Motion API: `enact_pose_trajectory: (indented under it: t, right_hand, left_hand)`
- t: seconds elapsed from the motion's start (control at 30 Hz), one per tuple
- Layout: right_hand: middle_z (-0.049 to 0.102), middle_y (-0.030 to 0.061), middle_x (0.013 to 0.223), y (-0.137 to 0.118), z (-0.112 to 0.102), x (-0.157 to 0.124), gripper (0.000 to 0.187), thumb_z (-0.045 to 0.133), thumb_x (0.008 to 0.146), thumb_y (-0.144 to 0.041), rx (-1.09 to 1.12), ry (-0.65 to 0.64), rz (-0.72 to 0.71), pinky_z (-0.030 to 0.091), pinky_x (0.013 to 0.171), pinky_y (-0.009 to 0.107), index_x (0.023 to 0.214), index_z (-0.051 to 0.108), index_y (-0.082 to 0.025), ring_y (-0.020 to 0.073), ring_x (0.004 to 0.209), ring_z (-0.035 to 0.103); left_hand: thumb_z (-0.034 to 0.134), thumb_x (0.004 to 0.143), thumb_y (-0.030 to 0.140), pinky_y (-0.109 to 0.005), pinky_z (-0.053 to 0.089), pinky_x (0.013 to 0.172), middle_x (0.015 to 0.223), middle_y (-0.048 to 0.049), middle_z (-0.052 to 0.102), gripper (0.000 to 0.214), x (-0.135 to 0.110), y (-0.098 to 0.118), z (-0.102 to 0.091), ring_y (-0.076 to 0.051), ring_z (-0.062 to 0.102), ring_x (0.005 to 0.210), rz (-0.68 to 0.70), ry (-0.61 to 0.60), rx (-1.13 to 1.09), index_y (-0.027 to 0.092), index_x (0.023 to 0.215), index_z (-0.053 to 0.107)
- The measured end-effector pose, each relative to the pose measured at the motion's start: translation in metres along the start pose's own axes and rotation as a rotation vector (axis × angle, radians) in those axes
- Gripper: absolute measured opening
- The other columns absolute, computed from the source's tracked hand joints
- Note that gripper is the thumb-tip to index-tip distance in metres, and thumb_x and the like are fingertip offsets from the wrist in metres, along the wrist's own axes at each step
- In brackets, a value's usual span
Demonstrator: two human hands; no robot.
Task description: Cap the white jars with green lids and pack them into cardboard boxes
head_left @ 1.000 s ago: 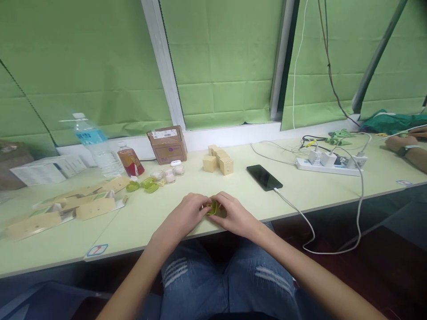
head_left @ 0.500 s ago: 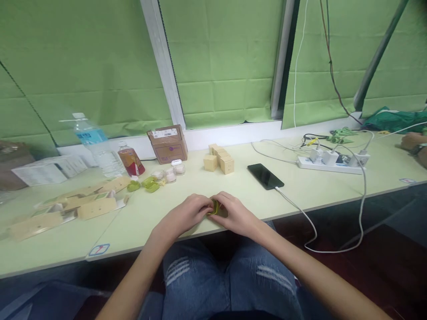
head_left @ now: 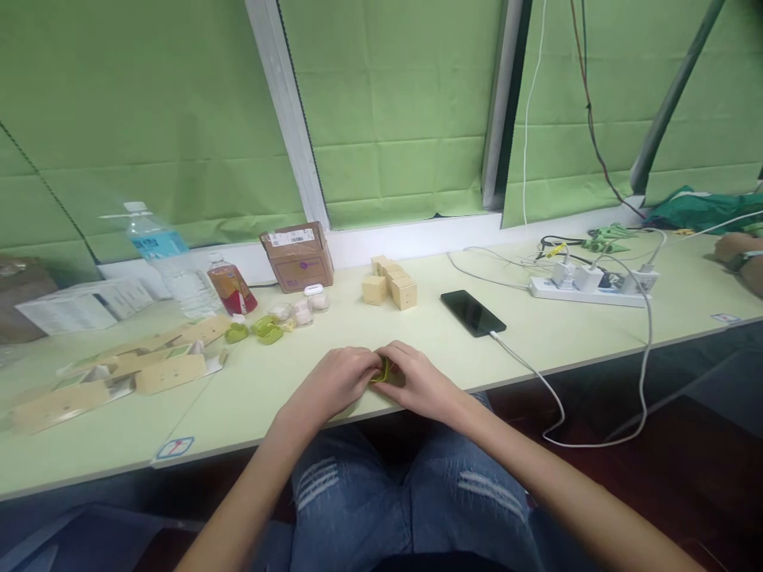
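Near the table's front edge, both hands meet around a small yellow-green piece (head_left: 384, 372), mostly covered by the fingers, so its kind is not clear. My left hand (head_left: 346, 377) has its fingers closed on the piece's left side. From the right, my right hand (head_left: 417, 381) pinches the same piece between thumb and fingers. Similar yellow-green pieces (head_left: 266, 329) lie further back on the left, beside several small clear-and-pinkish round items (head_left: 303, 314). Beyond the hands stands a cluster of small tan boxes (head_left: 404, 292).
Flattened tan cartons (head_left: 170, 373) spread over the left side, with a water bottle (head_left: 179, 270), a red drink bottle (head_left: 231, 286) and a brown box (head_left: 298, 258) behind. A phone (head_left: 473, 312) and a power strip (head_left: 587, 294) with cables lie right. Another person's hand (head_left: 736, 248) rests far right.
The view has shifted very slightly. My left hand's fingers have curled a little more over the piece; both hands stay in the same place.
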State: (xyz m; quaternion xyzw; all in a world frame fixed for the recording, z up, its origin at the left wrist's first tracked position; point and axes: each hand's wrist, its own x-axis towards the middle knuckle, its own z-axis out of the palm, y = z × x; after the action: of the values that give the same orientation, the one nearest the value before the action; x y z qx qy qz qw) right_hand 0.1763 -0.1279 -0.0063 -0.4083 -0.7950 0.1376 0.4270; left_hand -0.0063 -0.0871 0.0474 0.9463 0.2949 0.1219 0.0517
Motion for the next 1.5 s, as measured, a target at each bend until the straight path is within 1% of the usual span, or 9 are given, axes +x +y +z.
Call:
enact_pose_trajectory:
  t: [0.23, 0.47, 0.63, 0.7, 0.77, 0.87, 0.97, 1.17, 1.5]
  right_hand:
    - [0.058, 0.0025, 0.088, 0.0, -0.002, 0.0, 0.012, 0.07, 0.092, -0.025, -0.007, -0.035, -0.016, 0.045, 0.073, 0.029, 0.096, 0.06, -0.019, 0.0182, 0.083, 0.056]
    - [0.064, 0.006, 0.101, -0.001, -0.004, -0.001, 0.022, 0.069, 0.093, -0.021, 0.078, -0.018, -0.035, 0.049, 0.081, 0.032, 0.114, 0.063, -0.021, 0.0194, 0.092, 0.06]
    - [0.064, 0.0062, 0.103, 0.001, -0.004, -0.001, 0.026, 0.071, 0.092, -0.022, 0.112, 0.0, -0.02, 0.053, 0.08, 0.032, 0.116, 0.064, -0.021, 0.0186, 0.09, 0.062]
    - [0.065, 0.0071, 0.106, 0.003, -0.003, -0.001, 0.031, 0.072, 0.091, -0.023, 0.119, 0.027, -0.031, 0.054, 0.082, 0.033, 0.121, 0.063, -0.022, 0.0194, 0.092, 0.062]
    - [0.065, 0.0078, 0.11, 0.003, -0.002, -0.002, 0.034, 0.072, 0.092, -0.024, 0.139, 0.057, -0.047, 0.055, 0.083, 0.035, 0.124, 0.062, -0.023, 0.0195, 0.093, 0.063]
    - [0.064, 0.0083, 0.114, 0.003, -0.003, -0.002, 0.036, 0.069, 0.094, -0.024, 0.191, 0.089, -0.073, 0.057, 0.084, 0.035, 0.129, 0.061, -0.025, 0.0191, 0.093, 0.064]
    - [0.065, 0.0083, 0.114, 0.002, -0.004, -0.003, 0.039, 0.069, 0.094, -0.025, 0.206, 0.105, -0.098, 0.057, 0.085, 0.036, 0.133, 0.06, -0.026, 0.0203, 0.097, 0.064]
    - [0.065, 0.0081, 0.113, 0.001, -0.005, -0.003, 0.041, 0.068, 0.095, -0.026, 0.182, 0.097, -0.099, 0.057, 0.088, 0.038, 0.135, 0.06, -0.027, 0.0212, 0.099, 0.064]
    - [0.064, 0.0104, 0.117, 0.004, -0.002, -0.004, 0.048, 0.067, 0.096, -0.022, 0.113, 0.088, -0.142, 0.057, 0.092, 0.04, 0.142, 0.056, -0.027, 0.0232, 0.105, 0.065]
  left_hand:
    - [0.059, 0.09, 0.015, -0.027, 0.038, 0.066, 0.078, -0.0032, 0.072, 0.018, 0.0, 0.004, -0.009, -0.017, 0.063, 0.071, -0.038, -0.027, -0.057, 0.019, 0.077, 0.071]
    - [0.056, 0.095, 0.023, -0.026, 0.044, 0.075, 0.093, -0.0029, 0.076, 0.02, -0.008, 0.004, -0.022, -0.017, 0.065, 0.081, -0.025, -0.037, -0.296, 0.02, 0.095, 0.076]
    - [0.056, 0.096, 0.032, -0.026, 0.046, 0.073, 0.088, -0.0052, 0.076, 0.025, -0.009, 0.003, -0.024, -0.016, 0.063, 0.077, -0.067, 0.141, -0.325, 0.018, 0.093, 0.077]
    - [0.062, 0.093, 0.04, -0.026, 0.047, 0.07, 0.085, -0.005, 0.074, 0.026, -0.008, -0.001, -0.022, -0.016, 0.061, 0.073, -0.149, 0.251, -0.338, 0.017, 0.091, 0.075]
    - [0.069, 0.087, 0.048, -0.027, 0.048, 0.069, 0.088, -0.0048, 0.073, 0.034, -0.007, -0.006, -0.019, -0.016, 0.06, 0.075, -0.247, 0.29, -0.387, 0.017, 0.101, 0.073]
    - [0.071, 0.084, 0.054, -0.027, 0.048, 0.066, 0.095, -0.006, 0.073, 0.054, -0.005, -0.013, -0.013, -0.016, 0.062, 0.076, -0.309, 0.119, -0.581, 0.017, 0.123, 0.066]
    - [0.067, 0.088, 0.052, -0.026, 0.046, 0.06, 0.089, -0.0062, 0.072, 0.054, -0.004, -0.018, -0.008, -0.014, 0.059, 0.068, -0.286, -0.033, -0.776, 0.014, 0.127, 0.066]
    - [0.073, 0.085, 0.043, -0.026, 0.045, 0.062, 0.081, -0.0055, 0.072, 0.047, -0.002, -0.02, -0.003, -0.013, 0.059, 0.065, -0.298, 0.012, -0.876, 0.011, 0.119, 0.07]
    - [0.078, 0.079, 0.04, -0.024, 0.046, 0.061, 0.079, -0.0048, 0.073, 0.038, 0.002, -0.012, 0.0, -0.013, 0.059, 0.065, -0.323, 0.047, -0.934, 0.011, 0.103, 0.073]
